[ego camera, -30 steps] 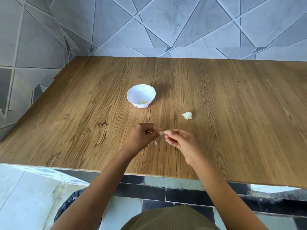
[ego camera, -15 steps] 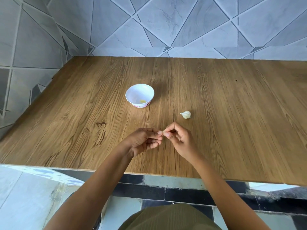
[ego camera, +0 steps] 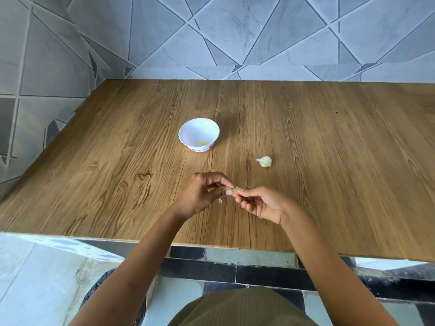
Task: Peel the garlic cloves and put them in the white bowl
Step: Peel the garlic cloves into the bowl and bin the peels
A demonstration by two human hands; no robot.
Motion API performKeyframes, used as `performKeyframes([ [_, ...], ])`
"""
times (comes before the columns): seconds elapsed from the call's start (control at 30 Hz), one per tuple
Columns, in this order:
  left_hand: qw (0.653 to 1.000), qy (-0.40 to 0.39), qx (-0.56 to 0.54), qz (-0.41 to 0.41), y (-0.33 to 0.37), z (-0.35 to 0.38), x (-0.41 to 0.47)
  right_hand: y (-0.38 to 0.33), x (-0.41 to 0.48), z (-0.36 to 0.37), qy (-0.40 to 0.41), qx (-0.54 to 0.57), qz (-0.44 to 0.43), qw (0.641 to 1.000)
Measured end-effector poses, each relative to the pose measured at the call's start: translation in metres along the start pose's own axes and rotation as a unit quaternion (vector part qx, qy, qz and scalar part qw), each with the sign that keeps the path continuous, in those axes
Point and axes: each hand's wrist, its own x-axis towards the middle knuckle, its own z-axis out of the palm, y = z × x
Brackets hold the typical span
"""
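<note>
Between left hand (ego camera: 204,191) and right hand (ego camera: 263,203), pinched garlic clove (ego camera: 235,190)

Both hands pinching garlic clove (ego camera: 235,190) over wooden table (ego camera: 329,161), white bowl (ego camera: 199,135) beyond

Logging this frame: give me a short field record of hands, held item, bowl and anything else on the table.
left hand: pinches one end of the garlic clove
right hand: pinches its other end
white bowl: upright, beyond the hands, one yellowish piece inside
loose garlic: on the table, right of the bowl, apart
peel scrap: on the table by the left hand
stage: peeling, clove not yet in bowl
</note>
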Motion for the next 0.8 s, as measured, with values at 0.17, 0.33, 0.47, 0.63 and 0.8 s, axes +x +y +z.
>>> performKeyframes([
  [0.17, 0.990, -0.022, -0.136, -0.033, -0.007, 0.002, 0.001, 0.002, 0.001, -0.001, -0.008, 0.041, 0.021, 0.999],
  [0.33, 0.971, -0.008, -0.217, -0.099, -0.012, 0.005, 0.000, 0.008, 0.003, 0.003, 0.010, 0.060, -0.001, 0.998],
  [0.47, 0.963, 0.002, -0.235, -0.131, -0.014, 0.006, 0.000, 0.011, 0.005, 0.006, 0.040, 0.057, -0.022, 0.997],
  [0.63, 0.968, 0.010, -0.224, -0.116, -0.014, 0.007, -0.001, 0.013, 0.007, 0.012, 0.048, 0.058, -0.028, 0.997],
  [0.8, 0.970, 0.013, -0.219, -0.102, -0.014, 0.008, -0.003, 0.012, 0.007, 0.016, 0.044, 0.041, -0.025, 0.998],
])
